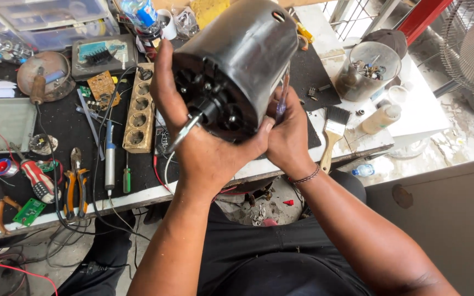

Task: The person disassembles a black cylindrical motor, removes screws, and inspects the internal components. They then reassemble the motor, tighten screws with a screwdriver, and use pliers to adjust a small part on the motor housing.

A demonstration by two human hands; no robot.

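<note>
Left hand (193, 137): gripping the black motor (237, 60) from below, above the bench edge (138, 198).
Right hand (289, 134): clasping the motor's side, holding a clear-handled screwdriver (282, 98).
Advice: probably best to steady the motor, keeping its shaft (185, 131) unobstructed.

Single head view, steeply downward, close over a cluttered workbench (83, 131), perhaps tilted.
</note>
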